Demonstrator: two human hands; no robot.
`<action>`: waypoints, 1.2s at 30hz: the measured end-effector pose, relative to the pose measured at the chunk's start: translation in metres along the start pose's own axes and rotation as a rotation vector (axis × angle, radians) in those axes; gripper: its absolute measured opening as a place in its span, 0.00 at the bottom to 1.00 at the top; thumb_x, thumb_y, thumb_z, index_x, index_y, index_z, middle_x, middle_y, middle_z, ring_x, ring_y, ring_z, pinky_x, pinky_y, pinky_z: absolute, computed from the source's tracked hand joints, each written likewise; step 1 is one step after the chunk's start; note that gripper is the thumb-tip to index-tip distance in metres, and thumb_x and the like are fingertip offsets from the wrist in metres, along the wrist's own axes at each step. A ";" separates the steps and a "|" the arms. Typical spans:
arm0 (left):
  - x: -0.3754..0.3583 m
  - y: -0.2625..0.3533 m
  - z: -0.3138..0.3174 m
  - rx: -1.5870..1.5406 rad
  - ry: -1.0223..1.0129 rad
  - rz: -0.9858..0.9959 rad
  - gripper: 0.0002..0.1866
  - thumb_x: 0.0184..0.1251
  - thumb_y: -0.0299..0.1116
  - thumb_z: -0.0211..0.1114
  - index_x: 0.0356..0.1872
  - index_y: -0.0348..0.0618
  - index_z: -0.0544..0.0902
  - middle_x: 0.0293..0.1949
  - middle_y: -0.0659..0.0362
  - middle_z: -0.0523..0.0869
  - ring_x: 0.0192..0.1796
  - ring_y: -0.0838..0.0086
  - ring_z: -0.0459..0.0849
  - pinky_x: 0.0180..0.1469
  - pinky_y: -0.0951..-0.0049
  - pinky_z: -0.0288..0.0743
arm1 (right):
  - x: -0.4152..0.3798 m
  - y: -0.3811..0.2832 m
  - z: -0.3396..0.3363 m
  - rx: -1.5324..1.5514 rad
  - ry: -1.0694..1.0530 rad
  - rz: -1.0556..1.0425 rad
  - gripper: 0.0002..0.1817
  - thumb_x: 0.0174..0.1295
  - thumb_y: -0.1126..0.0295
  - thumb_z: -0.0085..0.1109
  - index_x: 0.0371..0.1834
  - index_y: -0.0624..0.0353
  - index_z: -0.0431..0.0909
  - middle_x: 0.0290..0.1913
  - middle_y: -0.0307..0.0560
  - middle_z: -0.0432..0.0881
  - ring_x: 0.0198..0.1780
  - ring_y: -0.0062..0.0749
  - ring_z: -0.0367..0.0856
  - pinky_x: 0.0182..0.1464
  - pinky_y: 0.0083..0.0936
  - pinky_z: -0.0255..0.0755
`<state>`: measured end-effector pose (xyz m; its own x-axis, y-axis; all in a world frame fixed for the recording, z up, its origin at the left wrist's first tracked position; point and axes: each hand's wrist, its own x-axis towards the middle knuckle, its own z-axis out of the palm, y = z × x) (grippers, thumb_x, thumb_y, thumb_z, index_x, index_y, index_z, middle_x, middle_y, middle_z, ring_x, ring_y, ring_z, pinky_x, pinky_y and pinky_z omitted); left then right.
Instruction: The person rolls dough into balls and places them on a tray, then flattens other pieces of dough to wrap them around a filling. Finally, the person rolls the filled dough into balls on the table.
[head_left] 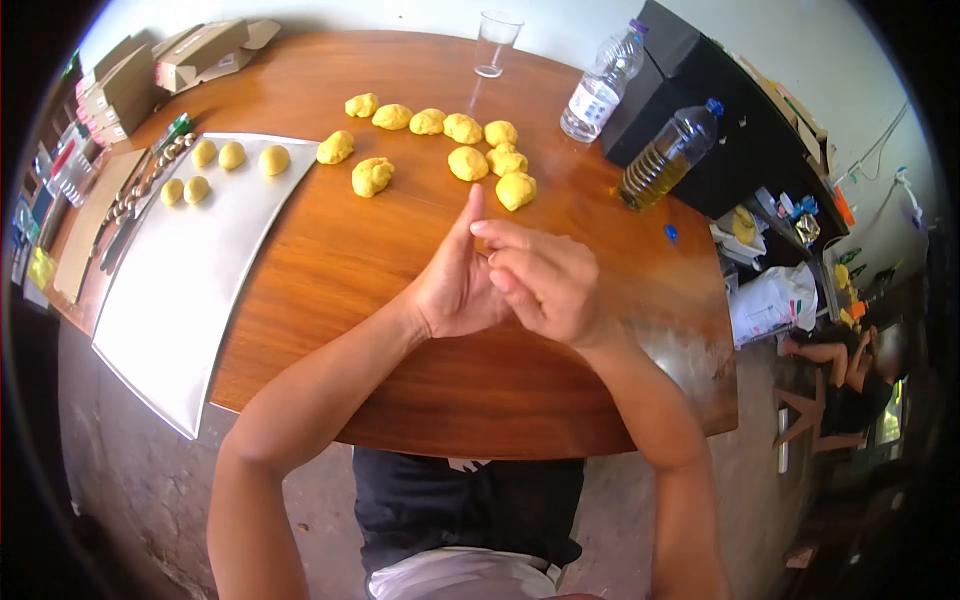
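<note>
My left hand (pixel 455 280) is raised over the near middle of the table, palm turned inward and thumb stretched upward. Its other fingers are mostly hidden behind my right hand (pixel 555 280), whose fingers curl inward against the left palm. Whether anything small lies between the hands is hidden. Just beyond them sit rough yellow dough lumps, the nearest being one dough lump (pixel 516 191) and another dough lump (pixel 373 177). To the left, several smoother dough balls (pixel 274 160) rest at the far end of a metal tray (pixel 170 300).
A clear glass (pixel 497 45), a water bottle (pixel 602 85) and an oil bottle (pixel 668 160) stand toward the back. A blue cap (pixel 670 233) lies at right. Cardboard boxes (pixel 205 55) sit at back left. Another person (pixel 850 385) is at far right.
</note>
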<state>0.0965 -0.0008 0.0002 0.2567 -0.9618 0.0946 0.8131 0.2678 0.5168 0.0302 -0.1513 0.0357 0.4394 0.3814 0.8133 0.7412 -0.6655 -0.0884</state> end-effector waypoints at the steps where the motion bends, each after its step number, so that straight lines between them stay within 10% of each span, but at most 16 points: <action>1: 0.000 -0.001 0.001 0.032 0.034 0.017 0.56 0.69 0.82 0.35 0.73 0.35 0.70 0.67 0.50 0.79 0.69 0.63 0.77 0.76 0.57 0.64 | -0.001 -0.001 -0.005 0.155 -0.038 0.175 0.07 0.65 0.70 0.66 0.40 0.63 0.86 0.46 0.55 0.89 0.39 0.38 0.89 0.39 0.32 0.83; 6: 0.016 -0.008 -0.015 0.471 0.083 0.020 0.51 0.75 0.76 0.30 0.72 0.35 0.70 0.62 0.49 0.81 0.59 0.60 0.83 0.66 0.61 0.75 | -0.011 0.018 -0.018 0.739 0.276 0.916 0.26 0.79 0.55 0.54 0.22 0.58 0.74 0.18 0.37 0.76 0.16 0.17 0.69 0.17 0.17 0.60; 11: 0.018 0.004 -0.020 0.540 0.253 0.104 0.44 0.81 0.67 0.32 0.75 0.33 0.66 0.64 0.48 0.79 0.64 0.60 0.80 0.68 0.58 0.73 | -0.034 0.039 -0.002 1.022 0.260 1.159 0.23 0.75 0.56 0.60 0.25 0.60 0.77 0.19 0.39 0.77 0.18 0.20 0.72 0.19 0.18 0.61; 17: 0.006 -0.004 0.009 0.081 0.280 0.121 0.42 0.80 0.66 0.39 0.79 0.40 0.62 0.73 0.45 0.71 0.75 0.58 0.68 0.79 0.56 0.60 | -0.007 -0.016 0.019 0.229 0.123 0.287 0.12 0.66 0.67 0.52 0.25 0.62 0.76 0.22 0.42 0.74 0.25 0.36 0.75 0.31 0.35 0.65; 18: 0.009 -0.007 0.006 -0.011 0.187 0.144 0.40 0.80 0.65 0.39 0.79 0.43 0.63 0.75 0.45 0.70 0.76 0.56 0.68 0.79 0.56 0.59 | 0.006 -0.025 0.014 0.108 0.082 0.094 0.07 0.62 0.71 0.53 0.33 0.61 0.79 0.32 0.47 0.79 0.38 0.46 0.80 0.44 0.40 0.71; 22: 0.006 0.001 -0.001 -0.023 0.126 0.322 0.35 0.84 0.57 0.38 0.76 0.39 0.66 0.68 0.48 0.76 0.72 0.58 0.73 0.75 0.59 0.68 | -0.010 -0.008 0.039 0.077 -0.014 0.157 0.05 0.62 0.72 0.61 0.40 0.58 0.80 0.56 0.54 0.78 0.61 0.52 0.75 0.67 0.48 0.63; 27: 0.004 0.014 0.002 -0.002 0.311 0.393 0.30 0.83 0.51 0.47 0.74 0.42 0.69 0.64 0.49 0.78 0.69 0.62 0.77 0.70 0.64 0.74 | -0.015 0.007 0.039 -0.236 0.008 0.122 0.12 0.58 0.68 0.70 0.46 0.51 0.88 0.69 0.51 0.75 0.73 0.51 0.66 0.72 0.48 0.57; 30: 0.008 0.010 -0.004 0.142 0.483 0.423 0.20 0.78 0.49 0.61 0.53 0.40 0.82 0.41 0.60 0.82 0.42 0.77 0.79 0.45 0.75 0.76 | -0.012 -0.001 0.036 -0.300 0.002 0.191 0.10 0.57 0.69 0.70 0.42 0.54 0.88 0.72 0.55 0.71 0.74 0.54 0.64 0.71 0.50 0.59; 36: 0.007 0.025 0.000 0.387 0.758 0.500 0.24 0.79 0.48 0.60 0.22 0.45 0.75 0.19 0.63 0.73 0.21 0.77 0.70 0.25 0.75 0.64 | -0.017 -0.011 0.040 -0.194 -0.026 0.102 0.11 0.56 0.70 0.69 0.43 0.57 0.86 0.72 0.58 0.71 0.74 0.54 0.65 0.71 0.50 0.61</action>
<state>0.1184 -0.0009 0.0138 0.9009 -0.4164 -0.1229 0.3279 0.4671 0.8211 0.0351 -0.1245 -0.0003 0.5214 0.3205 0.7909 0.5816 -0.8116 -0.0545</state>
